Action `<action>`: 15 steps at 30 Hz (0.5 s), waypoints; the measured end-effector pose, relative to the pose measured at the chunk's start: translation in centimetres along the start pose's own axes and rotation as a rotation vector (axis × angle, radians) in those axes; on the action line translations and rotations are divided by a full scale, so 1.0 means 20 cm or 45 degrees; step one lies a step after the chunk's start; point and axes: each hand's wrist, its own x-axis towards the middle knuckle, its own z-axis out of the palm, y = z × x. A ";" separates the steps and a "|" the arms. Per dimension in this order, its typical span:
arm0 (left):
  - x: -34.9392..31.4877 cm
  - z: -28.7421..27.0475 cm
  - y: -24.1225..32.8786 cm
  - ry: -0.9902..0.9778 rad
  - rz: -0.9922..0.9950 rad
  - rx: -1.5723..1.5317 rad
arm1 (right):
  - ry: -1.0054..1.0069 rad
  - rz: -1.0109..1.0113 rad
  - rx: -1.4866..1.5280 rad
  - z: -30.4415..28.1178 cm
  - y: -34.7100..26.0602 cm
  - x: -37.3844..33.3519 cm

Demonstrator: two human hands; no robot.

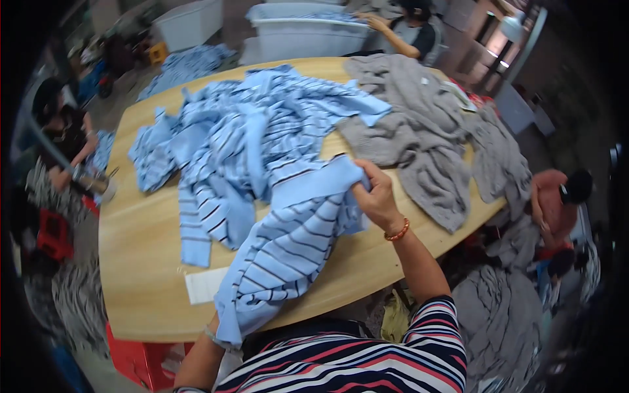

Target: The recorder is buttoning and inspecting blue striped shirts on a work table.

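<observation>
A light blue knit sweater (285,252) with dark and white stripes stretches between my two hands over the near edge of the table. My right hand (378,198), wearing a beaded bracelet, is closed on the plain blue band at the sweater's upper right end. At the lower left, my left hand (214,326) reaches into or under the fabric. Its fingers are hidden by the sweater. Just beyond lies a loose heap of similar blue striped sweaters (226,134). A flat white rectangular piece (204,286) rests on the table beside the sweater's left side.
Grey knit garments (419,124) cover the right side of the wooden table (141,262). A white tub (295,40) stands beyond it. People sit at left, right and far side. A red stool (141,360) is below the near left edge; grey garments (498,321) lie lower right.
</observation>
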 end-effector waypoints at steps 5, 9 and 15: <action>-0.12 0.06 -0.07 -0.192 0.073 -0.288 | -0.332 0.105 -0.210 -0.10 -0.17 -0.17; -0.09 0.25 0.02 -0.274 0.085 -0.502 | -0.663 0.336 0.217 -0.14 -0.31 -0.32; -0.06 0.27 -0.07 -0.299 0.182 -0.346 | -0.616 0.394 0.679 0.06 -0.35 -0.36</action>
